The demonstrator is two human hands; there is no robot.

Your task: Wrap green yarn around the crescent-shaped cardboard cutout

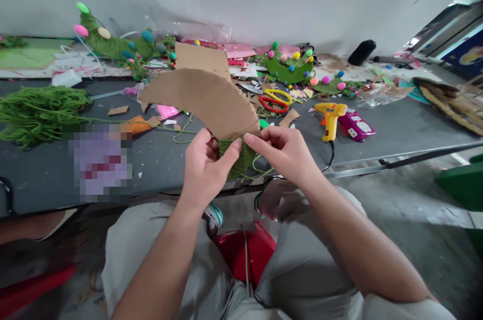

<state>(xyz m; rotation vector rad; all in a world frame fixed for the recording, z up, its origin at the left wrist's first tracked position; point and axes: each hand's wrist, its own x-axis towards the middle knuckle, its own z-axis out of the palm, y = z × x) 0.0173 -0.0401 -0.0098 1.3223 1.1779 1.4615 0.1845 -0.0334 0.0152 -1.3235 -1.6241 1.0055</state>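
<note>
Both hands are pinching a cardboard crescent (204, 96) at its yarn-wrapped near end
The left hand (206, 165) is pinching the green yarn wrap (241, 156) between thumb and curled fingers, while the right hand (285, 149) is pinching the opposite edge where bare card begins — a two-sided grip that is probably holding the turns snug; the crescent is hovering over the table's (166, 159) near edge, its bare arc reaching away and leftward; a loose strand (166, 128) is trailing toward the green yarn heap (41, 111), which is lying well aside, seemingly letting yarn run free; the yellow glue gun (330, 120) is lying to the right — likely for easy reach; the scissors (279, 102) are resting beyond the hands among scraps (290, 117); farther back, a pompom-dotted green crescent (289, 73) is sitting near the wall (264, 3).
</note>
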